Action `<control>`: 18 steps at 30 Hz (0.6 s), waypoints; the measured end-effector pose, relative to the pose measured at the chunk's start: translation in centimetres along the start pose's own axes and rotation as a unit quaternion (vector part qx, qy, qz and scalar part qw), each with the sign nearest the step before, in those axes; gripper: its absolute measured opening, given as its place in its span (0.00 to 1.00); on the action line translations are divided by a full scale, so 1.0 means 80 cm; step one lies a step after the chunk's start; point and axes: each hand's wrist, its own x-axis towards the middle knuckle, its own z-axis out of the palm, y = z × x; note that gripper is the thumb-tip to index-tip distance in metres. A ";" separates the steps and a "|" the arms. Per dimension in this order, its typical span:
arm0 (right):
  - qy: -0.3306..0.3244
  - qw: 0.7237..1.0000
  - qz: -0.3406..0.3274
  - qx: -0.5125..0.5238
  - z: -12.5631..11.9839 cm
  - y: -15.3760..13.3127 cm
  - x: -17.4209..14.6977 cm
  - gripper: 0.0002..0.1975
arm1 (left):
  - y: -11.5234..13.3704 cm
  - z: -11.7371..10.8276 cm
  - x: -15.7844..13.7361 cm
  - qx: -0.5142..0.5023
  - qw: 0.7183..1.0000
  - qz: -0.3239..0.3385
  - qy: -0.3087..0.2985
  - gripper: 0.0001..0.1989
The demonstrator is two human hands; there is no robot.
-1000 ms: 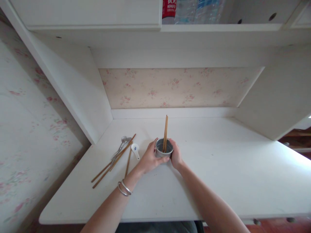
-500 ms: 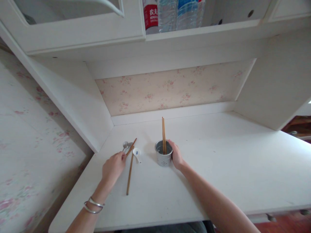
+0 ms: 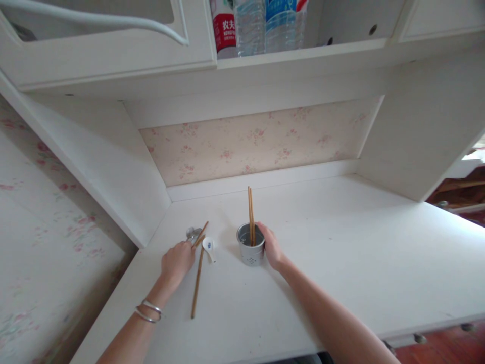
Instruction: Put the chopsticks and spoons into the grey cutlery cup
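My right hand (image 3: 271, 246) is wrapped around the right side of a grey metal utensil holder (image 3: 251, 257) with small holes in its front. Two wooden chopsticks (image 3: 250, 210) stand upright inside it. On the left, my left hand (image 3: 178, 260) has its fingers closed on a chopstick (image 3: 205, 227) lying at a slant; the fingertips are partly hidden. Just beyond those fingers lie metal spoons (image 3: 192, 233). Another chopstick (image 3: 197, 288) points toward the front edge, with a white ceramic spoon (image 3: 208, 247) bearing a blue pattern beside it.
Everything stands on a white desk (image 3: 333, 283) with side panels. Overhead hangs a white cabinet (image 3: 113, 63), where plastic bottles (image 3: 250, 30) stand on an open shelf. Flowered wallpaper (image 3: 235, 146) covers the back wall and the left side.
The view has shifted a little, moving the scene slightly left and down. My left hand has settled closer over the chopsticks and metal spoons. My right hand stays on the holder.
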 end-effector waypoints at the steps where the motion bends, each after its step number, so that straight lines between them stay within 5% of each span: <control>1: -0.004 1.000 0.000 0.000 -0.001 0.000 0.000 0.24 | -0.001 -0.001 0.001 -0.004 1.000 0.001 -0.005 0.18; 6: -0.008 1.000 -0.010 -0.012 -0.002 -0.001 0.001 0.23 | -0.012 -0.019 0.009 -0.071 0.997 0.026 0.024 0.18; 10: -0.010 1.000 -0.015 -0.021 -0.001 -0.003 0.000 0.24 | -0.003 -0.051 0.008 -0.263 0.958 0.044 0.101 0.18; 13: -0.011 0.999 -0.017 -0.024 -0.001 -0.002 0.000 0.24 | 0.024 -0.078 -0.009 -0.433 0.888 0.077 0.135 0.20; 18: -0.016 0.999 -0.013 -0.029 -0.001 0.000 -0.001 0.24 | 0.086 -0.118 -0.034 -0.668 0.719 0.165 0.097 0.14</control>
